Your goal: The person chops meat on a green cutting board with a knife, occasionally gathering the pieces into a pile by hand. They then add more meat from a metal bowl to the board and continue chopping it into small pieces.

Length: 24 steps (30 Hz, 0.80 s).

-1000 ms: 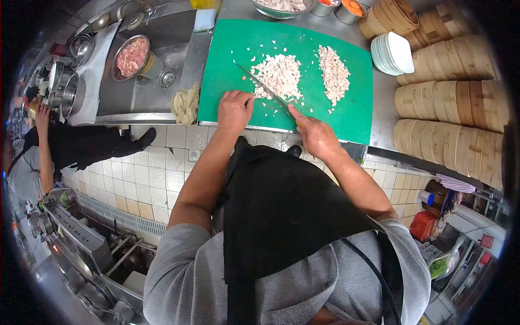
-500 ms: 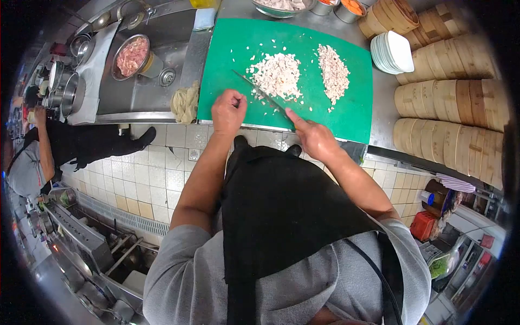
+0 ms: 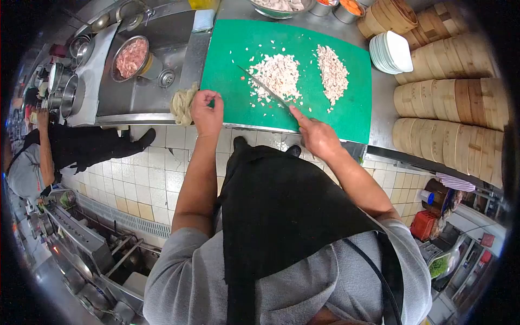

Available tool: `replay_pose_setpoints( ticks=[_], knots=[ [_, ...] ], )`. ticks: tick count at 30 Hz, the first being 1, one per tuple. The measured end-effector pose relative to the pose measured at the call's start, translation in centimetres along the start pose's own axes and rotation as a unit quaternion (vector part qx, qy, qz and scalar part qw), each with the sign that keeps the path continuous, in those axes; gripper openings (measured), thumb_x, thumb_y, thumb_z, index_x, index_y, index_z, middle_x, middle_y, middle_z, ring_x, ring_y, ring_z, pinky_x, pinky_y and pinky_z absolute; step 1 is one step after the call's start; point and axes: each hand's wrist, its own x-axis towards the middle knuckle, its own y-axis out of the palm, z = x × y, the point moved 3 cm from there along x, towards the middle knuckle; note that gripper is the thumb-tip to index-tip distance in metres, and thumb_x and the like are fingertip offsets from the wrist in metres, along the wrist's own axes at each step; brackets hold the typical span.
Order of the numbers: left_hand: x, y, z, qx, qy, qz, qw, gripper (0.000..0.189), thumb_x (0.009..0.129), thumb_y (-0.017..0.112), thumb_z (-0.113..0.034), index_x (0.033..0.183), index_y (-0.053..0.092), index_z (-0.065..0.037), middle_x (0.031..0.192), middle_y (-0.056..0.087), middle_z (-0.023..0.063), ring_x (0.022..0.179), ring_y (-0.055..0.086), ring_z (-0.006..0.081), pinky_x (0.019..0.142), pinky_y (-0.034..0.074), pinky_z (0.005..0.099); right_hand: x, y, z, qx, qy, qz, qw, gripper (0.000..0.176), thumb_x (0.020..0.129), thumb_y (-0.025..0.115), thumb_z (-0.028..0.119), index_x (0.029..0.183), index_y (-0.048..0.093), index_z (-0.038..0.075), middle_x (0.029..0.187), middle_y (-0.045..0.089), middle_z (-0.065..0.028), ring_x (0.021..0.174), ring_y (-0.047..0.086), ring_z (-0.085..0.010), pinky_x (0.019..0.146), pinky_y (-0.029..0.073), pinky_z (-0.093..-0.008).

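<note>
My right hand (image 3: 320, 138) is wrapped around the handle of a kitchen knife (image 3: 265, 88). Its blade slants to the upper left over the green cutting board (image 3: 238, 40), along the near left side of a pile of pale chopped pieces, perhaps meat (image 3: 279, 76). A second, narrower pile of finely chopped pieces (image 3: 333, 76) lies to the right. My left hand (image 3: 207, 112) is closed, fingers curled, at the board's left near corner beside a crumpled cloth (image 3: 183, 105); what it holds, if anything, is hidden. A small reddish bit (image 3: 242, 78) lies left of the blade.
Left is a sink (image 3: 172, 54) with a bowl of raw meat (image 3: 131, 58). White plates (image 3: 398, 51) and bamboo steamers (image 3: 433, 100) stand right of the board. Behind it are a bowl of pale pieces (image 3: 281, 6) and carrot (image 3: 352, 7). Another person (image 3: 32, 162) is far left.
My left hand has moved left from over the board to its corner by the cloth. The reddish bit now shows on the board. My right hand and the knife have shifted slightly right.
</note>
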Motion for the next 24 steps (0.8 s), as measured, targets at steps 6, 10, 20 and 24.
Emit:
replay_pose_setpoints(
  ticks=[6,10,20,24],
  knots=[
    [-0.2,0.9,-2.0,0.105,0.066,0.083,0.989,0.065,0.077,0.088,-0.029,0.130,0.058,-0.005,0.133,0.061,0.0176,0.129,0.053,0.0354,0.109,0.042,0.0481,1.6,-2.1,-1.5,0.021,0.022,-0.032,0.999,0.072,0.094,0.065,0.012,0.159,0.040,0.033,0.097,0.068,-0.0233,0.087,0.068,-0.0444,0.079,0.055,-0.0547],
    [-1.0,3.4,-4.4,0.275,0.100,0.229,0.928,0.132,0.061,0.094,-0.056,0.160,0.027,0.000,0.162,0.032,0.0288,0.152,0.025,0.0491,0.125,0.019,0.0581,3.3,-2.3,-5.1,-0.070,0.094,-0.092,0.989,0.073,0.095,0.063,0.011,0.160,0.037,0.032,0.099,0.069,-0.0239,0.090,0.069,-0.0445,0.081,0.056,-0.0536],
    [0.9,10.7,-7.6,0.286,0.089,0.309,0.903,0.155,0.050,0.093,-0.069,0.164,0.013,-0.001,0.169,0.015,0.0279,0.157,0.008,0.0484,0.128,0.007,0.0563,2.1,-1.6,-1.1,-0.035,0.092,-0.014,0.995,0.069,0.098,0.061,0.012,0.160,0.037,0.031,0.109,0.069,-0.0235,0.095,0.069,-0.0437,0.088,0.056,-0.0513],
    [1.6,11.7,-7.8,0.268,0.095,0.309,0.908,0.152,0.051,0.093,-0.067,0.164,0.015,-0.005,0.170,0.016,0.0241,0.157,0.009,0.0467,0.129,0.008,0.0557,0.5,-1.5,-3.3,0.110,0.074,-0.122,0.984,0.072,0.095,0.066,0.007,0.159,0.041,0.026,0.119,0.069,-0.0250,0.105,0.068,-0.0452,0.093,0.055,-0.0468]
  ],
)
